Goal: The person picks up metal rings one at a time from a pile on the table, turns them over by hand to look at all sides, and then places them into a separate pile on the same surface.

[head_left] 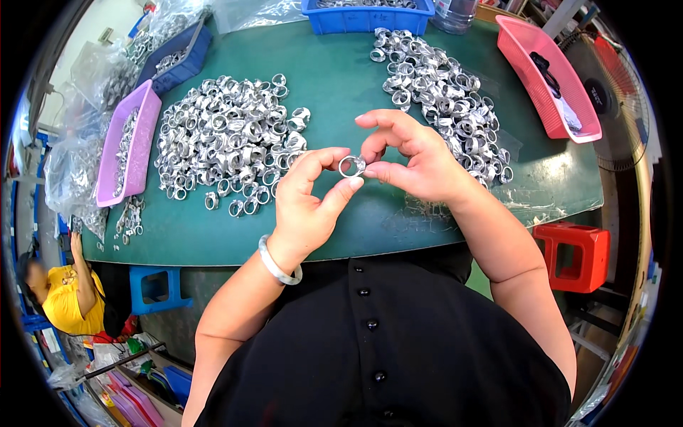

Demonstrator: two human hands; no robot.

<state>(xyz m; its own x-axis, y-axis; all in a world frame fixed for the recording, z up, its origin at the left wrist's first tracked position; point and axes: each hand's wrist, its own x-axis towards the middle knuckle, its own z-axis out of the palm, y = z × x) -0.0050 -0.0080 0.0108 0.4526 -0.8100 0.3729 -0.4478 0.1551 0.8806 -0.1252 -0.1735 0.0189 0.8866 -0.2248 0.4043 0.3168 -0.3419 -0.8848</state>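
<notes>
Between my two hands, above the near part of the green table, is a silver ring-shaped metal piece (348, 168). My left hand (309, 192), with a pale bangle (278, 261) on its wrist, pinches its left and lower edge with thumb and forefinger. My right hand (416, 158) grips its right side, where a small raised part shows, between thumb and curled fingers. A large pile of similar silver rings (220, 135) lies left of my hands. Another long pile of rings (452, 99) spreads behind and to the right of my right hand.
A purple basket (146, 142) and a dark blue bin (203, 53) stand at left. A blue bin (370, 20) and a pink basket (526, 71) are at the back. A red stool (594, 257) and a blue stool (160, 306) flank the table; a person in yellow (67, 302) is far left.
</notes>
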